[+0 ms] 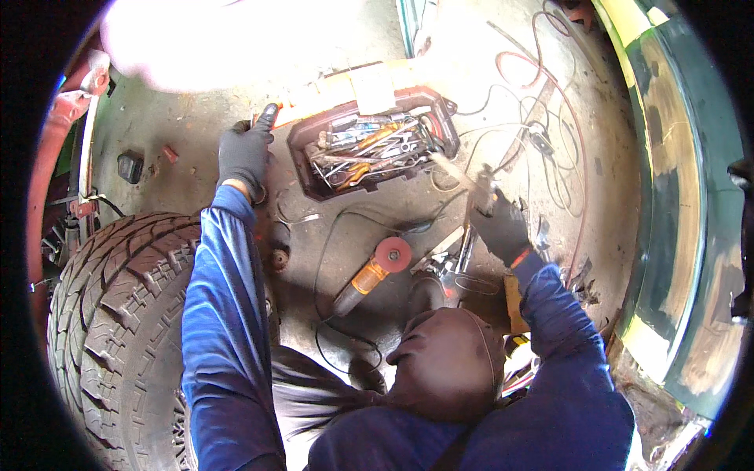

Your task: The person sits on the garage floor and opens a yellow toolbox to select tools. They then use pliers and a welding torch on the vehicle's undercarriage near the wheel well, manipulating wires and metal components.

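Note:
My left hand (pixel 242 155), in a black glove, is closed beside the left end of the toolbox's orange lid (pixel 310 100); what its fingers grip is hidden. My right hand (pixel 501 224), also gloved, is curled round a blurred tool (pixel 457 171) with a pale, wood-coloured bar pointing toward the toolbox. Between my hands stands the open toolbox (pixel 297 161), dark reddish-brown and full of wrenches, screwdrivers and other hand tools. Nearer to me, on the floor, lies an angle grinder (pixel 369 279) with an orange body and a red disc.
A large knobbly tyre (pixel 118 314) stands at my left. Along the right runs a patchy green vehicle panel (pixel 675 204). Hoses and cables (pixel 561 157) lie looped on the floor at the right. Loose metal tools (pixel 448 267) lie near my right knee (pixel 448 365).

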Demonstrator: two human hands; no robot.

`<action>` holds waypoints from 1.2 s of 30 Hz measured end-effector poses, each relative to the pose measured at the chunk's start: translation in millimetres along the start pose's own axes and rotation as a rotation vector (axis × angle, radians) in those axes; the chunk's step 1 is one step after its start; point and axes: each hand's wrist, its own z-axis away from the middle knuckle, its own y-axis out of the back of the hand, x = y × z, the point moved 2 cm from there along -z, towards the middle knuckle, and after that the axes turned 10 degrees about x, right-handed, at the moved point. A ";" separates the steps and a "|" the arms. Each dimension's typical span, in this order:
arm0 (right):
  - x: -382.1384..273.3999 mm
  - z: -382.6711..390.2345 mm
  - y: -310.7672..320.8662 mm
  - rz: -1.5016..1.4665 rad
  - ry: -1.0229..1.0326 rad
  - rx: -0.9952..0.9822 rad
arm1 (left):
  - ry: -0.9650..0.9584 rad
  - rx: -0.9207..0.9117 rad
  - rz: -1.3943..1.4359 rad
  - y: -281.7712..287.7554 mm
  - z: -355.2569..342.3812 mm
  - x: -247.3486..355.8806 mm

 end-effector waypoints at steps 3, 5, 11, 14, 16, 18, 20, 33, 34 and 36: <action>-52.8 -42.2 8.6 0.046 0.375 -0.037 | -0.027 0.031 -0.017 1.0 0.3 1.8; -86.2 -72.5 -13.4 0.072 0.692 0.098 | -0.035 0.041 -0.020 1.5 1.3 4.5; -148.2 -140.3 -113.8 0.450 0.876 -0.055 | -0.016 0.018 -0.030 3.9 7.5 10.6; -142.6 -147.8 -117.5 0.391 0.909 -0.088 | -0.030 0.017 -0.050 5.4 9.4 10.8; -123.4 -142.4 -96.9 0.233 0.891 -0.108 | -0.021 -0.005 -0.041 5.5 9.2 9.5; -97.5 -124.9 -64.0 0.114 1.045 -0.018 | -0.032 -0.001 -0.047 5.1 7.8 8.9; -64.3 -102.4 -34.4 -0.115 0.819 -0.060 | -0.038 0.011 -0.081 5.0 6.1 8.7; 185.7 81.5 -217.2 0.295 -0.251 -0.356 | -0.047 -0.012 -0.070 6.3 6.2 9.7; 184.9 84.5 -221.1 0.237 -0.289 -0.314 | -0.054 -0.010 -0.077 6.4 6.6 9.8; 176.9 85.3 -217.9 0.120 -0.449 -0.301 | -0.067 -0.003 -0.092 6.6 7.7 9.6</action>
